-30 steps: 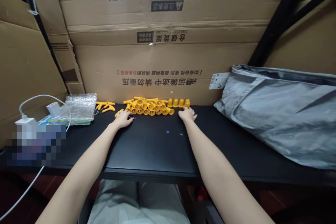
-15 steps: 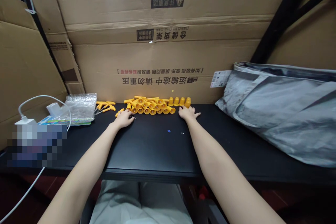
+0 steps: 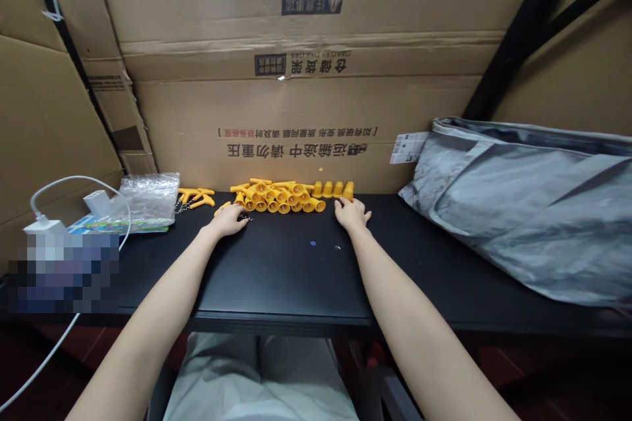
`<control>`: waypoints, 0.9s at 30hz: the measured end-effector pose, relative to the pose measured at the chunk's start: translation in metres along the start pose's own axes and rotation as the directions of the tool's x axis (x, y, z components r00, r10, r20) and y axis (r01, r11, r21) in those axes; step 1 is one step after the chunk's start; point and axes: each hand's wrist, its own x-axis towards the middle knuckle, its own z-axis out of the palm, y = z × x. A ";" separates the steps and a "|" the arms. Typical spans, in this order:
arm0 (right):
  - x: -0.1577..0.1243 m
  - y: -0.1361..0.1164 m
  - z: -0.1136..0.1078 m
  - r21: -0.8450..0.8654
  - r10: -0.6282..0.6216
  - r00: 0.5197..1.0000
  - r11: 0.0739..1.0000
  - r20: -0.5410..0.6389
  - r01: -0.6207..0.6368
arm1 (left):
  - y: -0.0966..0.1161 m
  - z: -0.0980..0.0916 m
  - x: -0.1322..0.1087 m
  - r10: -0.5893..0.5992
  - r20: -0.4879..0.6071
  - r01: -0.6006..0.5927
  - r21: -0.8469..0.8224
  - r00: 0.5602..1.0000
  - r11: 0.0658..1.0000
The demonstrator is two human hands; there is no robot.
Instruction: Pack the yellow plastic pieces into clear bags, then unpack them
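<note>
Reaching forward in the head view, both bare arms stretch across the black table [image 3: 276,276] to its far edge, where a pile of yellow plastic pieces [image 3: 279,196] lies against the cardboard box [image 3: 306,112]. The left hand [image 3: 228,219] rests knuckles-up just in front of the pile's left end, fingers curled under; whether they pinch anything cannot be told, though a small dark metal bit [image 3: 244,216] lies at the fingertips. The right hand [image 3: 351,214] lies flat on the table with fingers spread, holding nothing, just in front of a short row of upright yellow cones [image 3: 333,189] at the pile's right end. Further left, a few yellow T-shaped pieces [image 3: 195,197] lie apart from the pile, beside a clear plastic bag [image 3: 148,196]. A white charger [image 3: 96,200] with its cable [image 3: 74,181] sits near the table's left edge. On the right, a grey fabric bag [image 3: 518,204] lies slumped on the table, well apart from the right hand.
</note>
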 end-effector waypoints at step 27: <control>-0.058 -0.085 -0.013 0.218 -0.854 0.505 0.520 0.123 0.826 | -0.005 -0.018 -0.005 -0.255 0.165 0.247 0.071 0.953 0.966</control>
